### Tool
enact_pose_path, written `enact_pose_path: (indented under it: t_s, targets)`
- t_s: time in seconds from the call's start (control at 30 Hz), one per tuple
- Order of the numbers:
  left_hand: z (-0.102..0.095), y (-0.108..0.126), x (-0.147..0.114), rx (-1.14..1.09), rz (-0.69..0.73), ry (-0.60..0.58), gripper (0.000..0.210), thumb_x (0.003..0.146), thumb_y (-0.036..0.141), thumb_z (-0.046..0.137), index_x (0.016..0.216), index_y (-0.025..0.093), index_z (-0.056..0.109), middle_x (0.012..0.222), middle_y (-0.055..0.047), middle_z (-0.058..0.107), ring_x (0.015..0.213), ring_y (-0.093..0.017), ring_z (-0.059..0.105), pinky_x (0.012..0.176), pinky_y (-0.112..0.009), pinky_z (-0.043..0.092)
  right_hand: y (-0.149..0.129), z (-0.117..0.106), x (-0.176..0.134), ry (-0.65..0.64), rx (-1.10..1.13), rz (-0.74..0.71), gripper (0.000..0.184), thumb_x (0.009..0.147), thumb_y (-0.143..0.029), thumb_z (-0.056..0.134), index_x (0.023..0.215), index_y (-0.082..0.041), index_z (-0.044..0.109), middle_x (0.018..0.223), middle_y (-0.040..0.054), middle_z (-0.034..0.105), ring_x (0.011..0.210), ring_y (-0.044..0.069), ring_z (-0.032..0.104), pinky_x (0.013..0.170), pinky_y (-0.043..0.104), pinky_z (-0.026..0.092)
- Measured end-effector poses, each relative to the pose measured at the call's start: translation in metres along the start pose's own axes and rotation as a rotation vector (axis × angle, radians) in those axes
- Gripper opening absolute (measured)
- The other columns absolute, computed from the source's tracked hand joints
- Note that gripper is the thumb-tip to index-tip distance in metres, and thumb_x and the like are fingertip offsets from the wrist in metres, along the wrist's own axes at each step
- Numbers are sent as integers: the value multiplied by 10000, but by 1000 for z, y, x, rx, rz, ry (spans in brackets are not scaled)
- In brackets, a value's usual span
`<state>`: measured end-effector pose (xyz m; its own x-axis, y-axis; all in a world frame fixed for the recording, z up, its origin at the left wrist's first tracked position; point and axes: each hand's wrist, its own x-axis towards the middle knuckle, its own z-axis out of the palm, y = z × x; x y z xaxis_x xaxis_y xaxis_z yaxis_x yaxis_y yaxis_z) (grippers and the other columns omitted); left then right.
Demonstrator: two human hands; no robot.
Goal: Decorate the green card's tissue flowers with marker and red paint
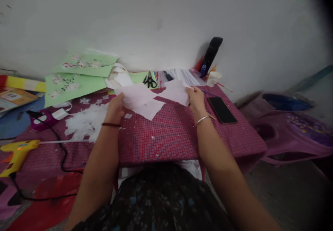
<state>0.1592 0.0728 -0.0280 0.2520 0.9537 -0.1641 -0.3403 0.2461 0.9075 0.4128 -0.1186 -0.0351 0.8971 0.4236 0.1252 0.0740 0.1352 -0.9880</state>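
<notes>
My left hand [116, 107] pinches the edge of a thin white paper sheet [143, 102], which hangs over the red checked tablecloth [161, 137]. In my right hand [195, 99] is another piece of thin white paper [175, 91], held at its right edge. The two pieces come close together between my hands; whether they are joined there I cannot tell. Beside my left forearm lies a heap of white paper cut-outs [87, 120]. A dark phone [222, 109] rests on the cloth to the right of my right hand.
Black scissors [150, 80] lie behind the papers. Green sheets with flower designs [75, 83] are at the back left. A yellow glue gun [19, 153] with a black cord sits at the left edge. A white cup [214, 76] stands back right, pink stools [293, 134] beyond the table.
</notes>
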Motion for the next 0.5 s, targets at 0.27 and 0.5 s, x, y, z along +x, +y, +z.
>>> enact_pose_path:
  t_s: [0.27, 0.5]
  targets:
    - [-13, 9, 13, -48, 65, 118, 180, 947, 218, 444, 1034, 203, 602, 834, -25, 721, 824, -143, 674, 768, -284, 565, -23, -13, -2, 170, -565, -565, 302, 917, -244, 335, 1072, -161, 581, 968, 120, 612, 906, 234, 611, 775, 388, 485]
    - [-13, 6, 16, 107, 126, 133, 143, 941, 241, 391, 952, 213, 531, 761, -14, 630, 781, -154, 647, 632, -264, 504, -33, -7, -37, -516, -1146, -579, 227, 773, -85, 522, 897, -184, 684, 946, 124, 725, 879, 264, 645, 758, 365, 436]
